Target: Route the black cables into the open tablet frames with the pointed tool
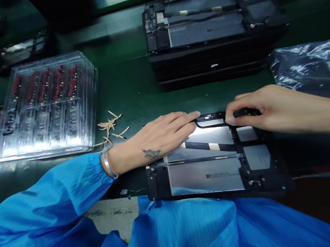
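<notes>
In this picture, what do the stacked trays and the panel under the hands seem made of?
Stacked trays: clear moulded plastic, glossy; parts show through. Panel: likely a matt black plastic frame around silvery metal or foil plates that reflect light. Left hand and right hand press its far edge.

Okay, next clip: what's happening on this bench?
A person in a blue smock works on an open tablet chassis lying at the near edge of a green bench. The left hand rests flat on its upper left corner, while the right hand presses a small dark part along its top edge. A stack of similar chassis sits behind, clear trays of small components lie to the left, with peeled strips beside them.
</notes>
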Action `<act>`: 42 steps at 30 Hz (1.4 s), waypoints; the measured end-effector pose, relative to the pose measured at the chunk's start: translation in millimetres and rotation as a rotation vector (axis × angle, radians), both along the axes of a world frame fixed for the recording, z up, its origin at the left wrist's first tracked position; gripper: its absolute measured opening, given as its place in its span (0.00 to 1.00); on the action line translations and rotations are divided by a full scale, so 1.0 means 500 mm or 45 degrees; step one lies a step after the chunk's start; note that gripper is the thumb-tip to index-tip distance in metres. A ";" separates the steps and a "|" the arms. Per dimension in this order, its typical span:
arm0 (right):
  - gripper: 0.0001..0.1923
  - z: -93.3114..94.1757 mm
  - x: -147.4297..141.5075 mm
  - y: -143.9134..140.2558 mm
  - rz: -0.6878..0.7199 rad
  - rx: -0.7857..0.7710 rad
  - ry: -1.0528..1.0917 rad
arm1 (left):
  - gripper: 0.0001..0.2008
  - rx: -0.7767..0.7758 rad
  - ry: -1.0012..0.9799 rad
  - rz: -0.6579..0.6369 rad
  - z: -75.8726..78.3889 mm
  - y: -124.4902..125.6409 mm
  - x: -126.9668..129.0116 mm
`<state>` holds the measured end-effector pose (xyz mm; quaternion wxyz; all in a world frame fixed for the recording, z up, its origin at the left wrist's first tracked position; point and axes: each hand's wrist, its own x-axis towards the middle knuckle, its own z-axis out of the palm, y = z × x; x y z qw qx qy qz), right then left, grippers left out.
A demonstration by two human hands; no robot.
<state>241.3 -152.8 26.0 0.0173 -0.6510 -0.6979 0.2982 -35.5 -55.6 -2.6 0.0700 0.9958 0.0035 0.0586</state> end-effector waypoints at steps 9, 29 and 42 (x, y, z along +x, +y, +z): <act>0.23 0.003 0.000 0.001 0.000 0.058 0.017 | 0.14 0.208 0.002 -0.049 -0.001 0.002 0.002; 0.16 -0.009 -0.005 -0.010 0.100 0.257 -0.071 | 0.19 0.397 -0.136 -0.171 0.003 0.010 0.001; 0.13 -0.008 -0.013 -0.005 0.132 0.249 -0.143 | 0.20 0.508 -0.036 -0.133 0.026 -0.009 0.037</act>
